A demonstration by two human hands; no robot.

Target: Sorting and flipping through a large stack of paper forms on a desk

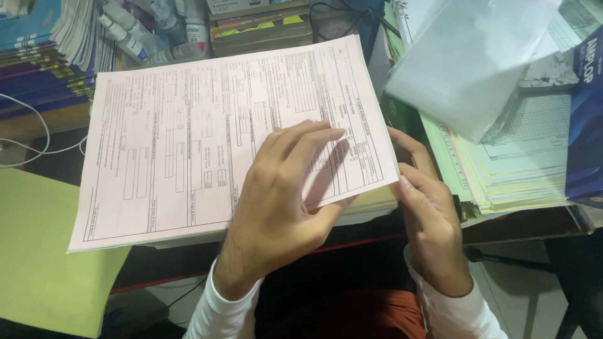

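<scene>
So everything here hangs off the stack of printed forms (207,138) sitting on the counter (59,150), a sheaf of white sheets ruled with boxes and tables, lying skewed so its long axis runs from lower left up to upper right. Left of the stack there's a light green sheet (44,251) poking out from under its near-left corner, and above-left of it a pile of notebooks (44,50) plus a few small white bottles (135,31). The left hand (282,201) lies flat on the stack's near-right part, fingers spread and pointing up toward the far-right corner, palm pressing the top sheet down, not gripping anything. The right hand (427,213) is just off the stack's right edge, fingers curled in narrow with the tips touching the edge of the sheets near the near-right corner; can't tell if it's actually pinching a sheet or only squaring the edge. So the right hand is the one on the edge, the left the one pinning. Right of the stack lies a pile of pale green and yellow papers (515,169) with a clear plastic sleeve (471,63) over it.
</scene>
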